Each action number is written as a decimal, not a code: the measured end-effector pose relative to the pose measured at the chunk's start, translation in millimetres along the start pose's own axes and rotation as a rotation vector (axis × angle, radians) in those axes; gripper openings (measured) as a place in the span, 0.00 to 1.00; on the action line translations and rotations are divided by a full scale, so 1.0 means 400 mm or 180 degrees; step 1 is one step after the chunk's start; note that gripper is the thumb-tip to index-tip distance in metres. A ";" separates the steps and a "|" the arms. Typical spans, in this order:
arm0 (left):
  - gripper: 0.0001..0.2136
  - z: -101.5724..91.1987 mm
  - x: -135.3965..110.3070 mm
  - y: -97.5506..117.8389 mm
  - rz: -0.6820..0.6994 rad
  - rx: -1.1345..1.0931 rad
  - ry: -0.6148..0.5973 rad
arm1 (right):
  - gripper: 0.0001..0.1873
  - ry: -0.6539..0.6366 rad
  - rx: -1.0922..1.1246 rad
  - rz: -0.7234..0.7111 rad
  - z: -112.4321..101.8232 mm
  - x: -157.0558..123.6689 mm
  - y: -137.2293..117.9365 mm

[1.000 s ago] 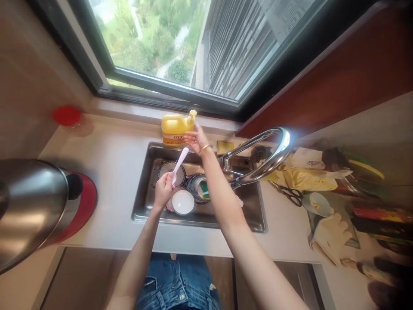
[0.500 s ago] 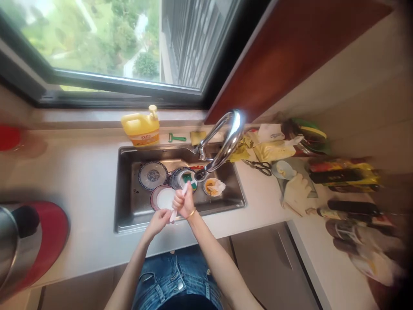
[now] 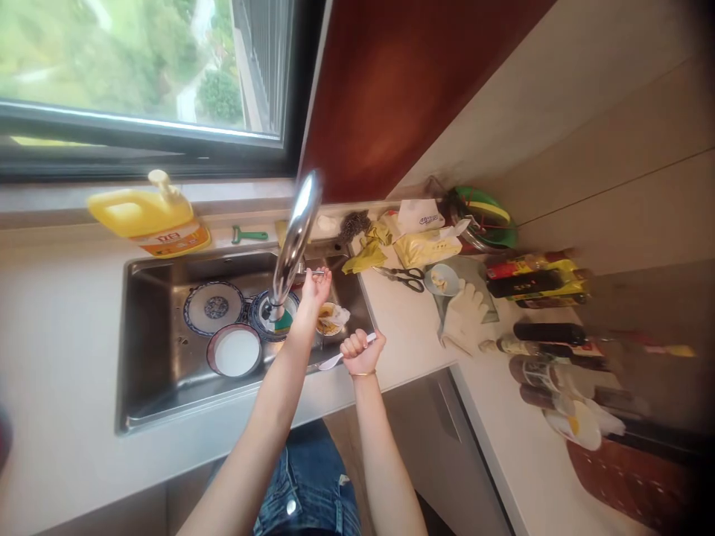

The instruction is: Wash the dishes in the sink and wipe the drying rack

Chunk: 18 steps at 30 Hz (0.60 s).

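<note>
My left hand (image 3: 316, 286) reaches across the sink (image 3: 161, 406) with its fingers curled at the lever of the chrome faucet (image 3: 299, 238). A white spoon (image 3: 331, 362) is gripped in my right hand (image 3: 362, 353), over the sink's front right edge, its bowl pointing left. In the sink lie a blue-patterned plate (image 3: 215, 307), a white bowl with a reddish rim (image 3: 234, 352), and stacked blue-rimmed dishes (image 3: 260, 316) with a green scrubber (image 3: 284, 321) on them. A bowl with orange residue and crumpled tissue (image 3: 333, 318) sits near my left wrist. No running water is visible.
Behind the sink stand a yellow detergent jug (image 3: 161, 219) and a green peeler (image 3: 249, 235). Right of it lie yellow gloves (image 3: 369, 249), scissors (image 3: 405, 277), a small bowl (image 3: 443, 280) and a white glove (image 3: 463, 316). Bottles (image 3: 547, 333) line the right wall.
My hands have separated. The left has moved right and forward to the faucet lever; the right has moved right, keeping the spoon. The view has turned right.
</note>
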<state>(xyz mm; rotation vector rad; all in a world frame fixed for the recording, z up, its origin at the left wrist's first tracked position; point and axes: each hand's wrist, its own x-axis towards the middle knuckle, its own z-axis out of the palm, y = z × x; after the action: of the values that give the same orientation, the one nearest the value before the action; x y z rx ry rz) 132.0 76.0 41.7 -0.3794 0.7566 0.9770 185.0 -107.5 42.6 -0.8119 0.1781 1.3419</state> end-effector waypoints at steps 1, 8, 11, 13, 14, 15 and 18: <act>0.18 0.001 0.008 0.004 0.0044 -0.0101 -0.0031 | 0.27 0.0000 0.0002 0.0083 -0.003 0.004 -0.002; 0.16 -0.027 0.013 0.037 0.0529 0.0288 -0.0091 | 0.29 -0.0035 0.0017 0.0544 0.025 0.050 -0.009; 0.14 -0.045 0.000 0.050 0.0782 0.0968 0.0008 | 0.28 0.0031 0.0008 0.0595 0.053 0.069 -0.016; 0.14 -0.070 -0.031 0.052 0.0847 0.1410 -0.0028 | 0.27 0.0034 -0.0067 0.0624 0.064 0.083 -0.024; 0.16 -0.090 -0.055 0.050 0.0822 0.1715 -0.0087 | 0.27 0.0030 -0.0104 0.0626 0.066 0.091 -0.029; 0.18 -0.113 -0.085 0.046 0.0733 0.2124 -0.0185 | 0.26 0.0021 -0.0131 0.0616 0.066 0.100 -0.034; 0.17 -0.200 -0.191 0.026 0.0337 0.3986 -0.0427 | 0.24 -0.0030 -0.0099 0.0482 0.064 0.130 -0.037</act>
<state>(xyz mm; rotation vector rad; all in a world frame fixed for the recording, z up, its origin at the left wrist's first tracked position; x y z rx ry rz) 65.2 -12.7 42.3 0.8105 1.1146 0.4629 203.4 -50.7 38.4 -0.8312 0.2152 1.4935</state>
